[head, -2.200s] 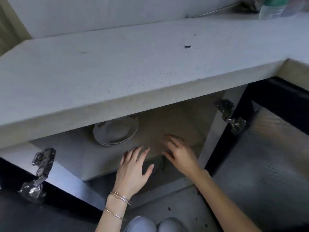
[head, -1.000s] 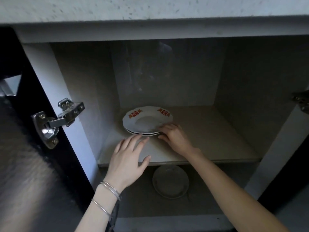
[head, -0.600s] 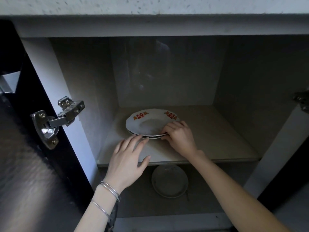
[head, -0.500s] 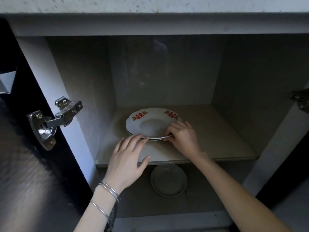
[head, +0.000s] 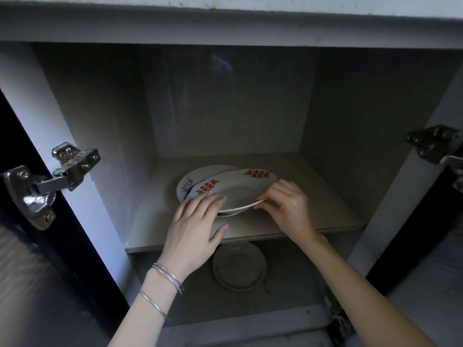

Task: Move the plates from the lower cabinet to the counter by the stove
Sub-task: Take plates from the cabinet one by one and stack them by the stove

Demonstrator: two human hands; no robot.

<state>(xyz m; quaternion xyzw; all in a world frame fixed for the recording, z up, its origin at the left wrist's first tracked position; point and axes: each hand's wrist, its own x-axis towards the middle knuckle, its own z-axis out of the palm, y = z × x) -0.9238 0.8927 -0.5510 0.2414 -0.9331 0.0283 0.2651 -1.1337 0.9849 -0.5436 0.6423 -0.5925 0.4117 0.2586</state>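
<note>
1. So both cabinet doors are swung open and the view is straight into the lower cabinet; there's a middle shelf [head: 325, 221] with the plates sitting on it, toward the left half.
2. The top plate [head: 238, 189] is white with red markings on the rim; it's tilted, near edge lifted off the one below, and slid a bit to the right so the lower plate [head: 198, 176] pokes out at the back left; that one has a faint floral print on its rim.
3. The right hand [head: 288, 209] is pinching the near right rim of the top plate, fingers over the edge and thumb under it from what I can see; so it's closed on that plate.
4. The left hand [head: 195, 231] is spread fairly flat, fingers resting on the near left rim of the top plate; thumb is out to the side, not gripping anything; two thin bracelets [head: 167, 276] sit on that wrist.
5. Down on the cabinet floor under the shelf there's another small plate [head: 239, 269], greyish, lying flat just right of the left wrist.
6. Metal hinge [head: 50, 181] on the left door, another hinge [head: 436, 149] on the right; pretty dim in there overall.
</note>
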